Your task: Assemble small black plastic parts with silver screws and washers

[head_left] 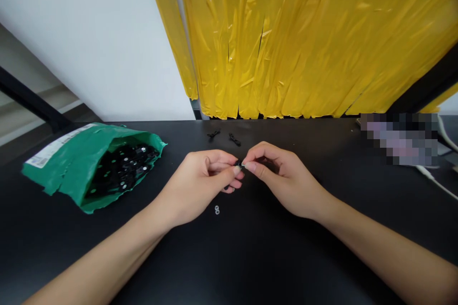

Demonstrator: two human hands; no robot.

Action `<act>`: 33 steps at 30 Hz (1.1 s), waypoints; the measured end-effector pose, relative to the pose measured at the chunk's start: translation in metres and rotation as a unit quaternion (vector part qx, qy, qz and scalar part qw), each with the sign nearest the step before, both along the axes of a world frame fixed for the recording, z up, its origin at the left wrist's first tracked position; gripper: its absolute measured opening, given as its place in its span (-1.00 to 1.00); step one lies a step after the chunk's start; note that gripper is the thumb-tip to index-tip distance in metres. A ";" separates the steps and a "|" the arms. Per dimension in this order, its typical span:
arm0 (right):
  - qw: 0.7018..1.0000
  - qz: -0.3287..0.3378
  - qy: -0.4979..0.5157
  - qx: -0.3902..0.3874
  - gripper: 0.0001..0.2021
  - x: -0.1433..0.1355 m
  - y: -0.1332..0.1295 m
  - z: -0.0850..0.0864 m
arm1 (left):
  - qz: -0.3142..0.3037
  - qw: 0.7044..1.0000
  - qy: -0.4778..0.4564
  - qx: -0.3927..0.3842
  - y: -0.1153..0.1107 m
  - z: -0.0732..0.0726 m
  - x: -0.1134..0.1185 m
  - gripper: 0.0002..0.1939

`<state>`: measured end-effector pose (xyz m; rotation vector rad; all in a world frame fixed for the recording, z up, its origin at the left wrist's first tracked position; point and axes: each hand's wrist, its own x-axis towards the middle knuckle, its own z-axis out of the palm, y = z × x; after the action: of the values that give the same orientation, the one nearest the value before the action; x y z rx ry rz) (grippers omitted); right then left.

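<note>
My left hand [203,181] is closed in a pinch on a small black part [239,164], mostly covered by the fingers. From the right, my right hand [279,174] pinches at the same spot, its thumb and forefinger meeting the part's end; whether it grips the part or some tiny piece is hidden. Below my left hand, two small pale rings [217,209] lie touching on the black table [250,257]. Beyond the hands rest two small black pieces, one to the left [213,134] and one to the right [235,139].
An open green plastic bag [67,162] full of black parts with shiny round spots lies at the left. On the right are a pixelated flat object [400,140] and a white cable [432,178]. Yellow plastic sheeting [304,43] and a white panel [96,33] stand behind the table.
</note>
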<state>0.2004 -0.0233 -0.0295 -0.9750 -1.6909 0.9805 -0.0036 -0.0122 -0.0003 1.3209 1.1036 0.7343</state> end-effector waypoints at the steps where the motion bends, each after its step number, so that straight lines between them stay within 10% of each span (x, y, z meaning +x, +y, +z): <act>1: 1.000 -0.002 -0.002 0.005 -0.90 -0.001 -0.001 0.000 | 0.001 1.000 0.001 -0.002 0.000 0.000 0.001 -0.89; 33: 0.869 -0.032 -0.272 0.412 -0.82 0.022 0.004 -0.004 | -0.012 0.997 -0.007 -0.070 -0.002 0.005 0.005 -0.93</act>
<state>0.2227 -0.0191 -0.0338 -0.7244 -2.2218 -0.1489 0.0012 -0.0144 0.0046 1.2055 1.1055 0.6360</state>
